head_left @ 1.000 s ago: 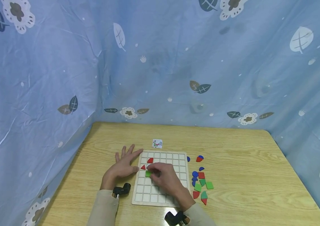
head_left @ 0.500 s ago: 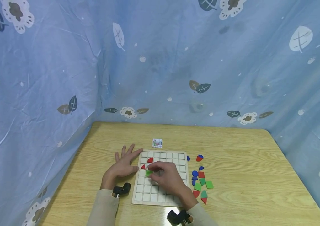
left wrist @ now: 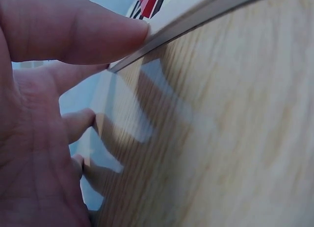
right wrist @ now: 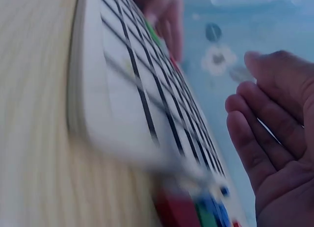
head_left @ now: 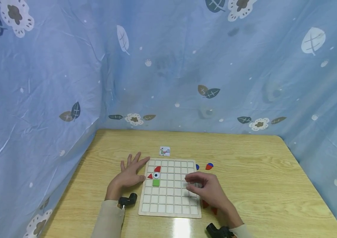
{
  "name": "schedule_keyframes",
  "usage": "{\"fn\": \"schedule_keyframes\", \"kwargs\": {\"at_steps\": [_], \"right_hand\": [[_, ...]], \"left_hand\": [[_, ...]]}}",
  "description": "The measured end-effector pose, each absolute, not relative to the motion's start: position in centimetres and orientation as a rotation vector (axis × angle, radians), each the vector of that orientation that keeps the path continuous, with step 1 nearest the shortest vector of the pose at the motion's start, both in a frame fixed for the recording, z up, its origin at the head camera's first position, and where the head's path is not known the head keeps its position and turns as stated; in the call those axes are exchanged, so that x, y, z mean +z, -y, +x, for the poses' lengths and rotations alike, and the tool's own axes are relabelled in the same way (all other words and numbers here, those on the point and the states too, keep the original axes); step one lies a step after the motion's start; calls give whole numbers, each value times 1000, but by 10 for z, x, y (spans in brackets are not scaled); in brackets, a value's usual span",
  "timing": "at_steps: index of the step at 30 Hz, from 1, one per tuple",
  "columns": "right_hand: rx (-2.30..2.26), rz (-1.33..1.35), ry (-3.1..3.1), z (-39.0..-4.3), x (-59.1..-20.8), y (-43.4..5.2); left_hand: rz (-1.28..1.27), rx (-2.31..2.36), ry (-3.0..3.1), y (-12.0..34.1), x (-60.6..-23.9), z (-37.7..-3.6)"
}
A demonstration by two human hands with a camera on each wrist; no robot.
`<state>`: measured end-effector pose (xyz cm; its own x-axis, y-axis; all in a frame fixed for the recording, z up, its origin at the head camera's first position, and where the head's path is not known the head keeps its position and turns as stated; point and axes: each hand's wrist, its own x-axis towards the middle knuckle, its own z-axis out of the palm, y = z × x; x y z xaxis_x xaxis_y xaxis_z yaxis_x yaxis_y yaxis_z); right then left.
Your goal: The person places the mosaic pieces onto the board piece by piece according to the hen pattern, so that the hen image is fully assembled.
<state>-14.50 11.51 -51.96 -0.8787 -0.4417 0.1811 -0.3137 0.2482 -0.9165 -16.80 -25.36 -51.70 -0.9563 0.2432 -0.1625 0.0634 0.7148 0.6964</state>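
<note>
A white gridded board (head_left: 171,211) lies on the wooden table (head_left: 245,158). In its upper left cells sit a red quarter-round piece (head_left: 157,169), a red triangle (head_left: 150,176), a white round eye piece (head_left: 156,175) and a green square (head_left: 156,182). My left hand (head_left: 130,173) lies flat on the table, its thumb (left wrist: 98,31) pressing the board's left edge (left wrist: 196,18). My right hand (head_left: 199,185) hovers over the board's right edge with loosely bent fingers (right wrist: 260,134) and an empty palm. It hides most of the loose pieces beside the board.
A red-and-blue piece (head_left: 209,166) and a blue piece (head_left: 197,167) lie right of the board; red pieces (head_left: 205,204) peek from under my right hand. A small pattern card (head_left: 165,151) lies behind the board. Blue patterned cloth (head_left: 168,66) walls the table.
My right hand has left the board's upper left cells and moved right, over the loose pieces. The white eye piece now shows above the green square. The left hand has stayed put.
</note>
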Motion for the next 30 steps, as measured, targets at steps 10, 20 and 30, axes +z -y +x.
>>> {"fn": "schedule_keyframes", "kwargs": {"at_steps": [10, 20, 30], "right_hand": [[-1783, -563, -2449, -131, -519, -194], [-1772, -453, -2593, -120, -520, -231], [-1736, -473, -2590, -122, -526, -235]], "left_hand": [[240, 1079, -2671, 254, -521, -169], [237, 1073, -2672, 255, -522, -170], [250, 1099, -2672, 255, -522, -170]]}}
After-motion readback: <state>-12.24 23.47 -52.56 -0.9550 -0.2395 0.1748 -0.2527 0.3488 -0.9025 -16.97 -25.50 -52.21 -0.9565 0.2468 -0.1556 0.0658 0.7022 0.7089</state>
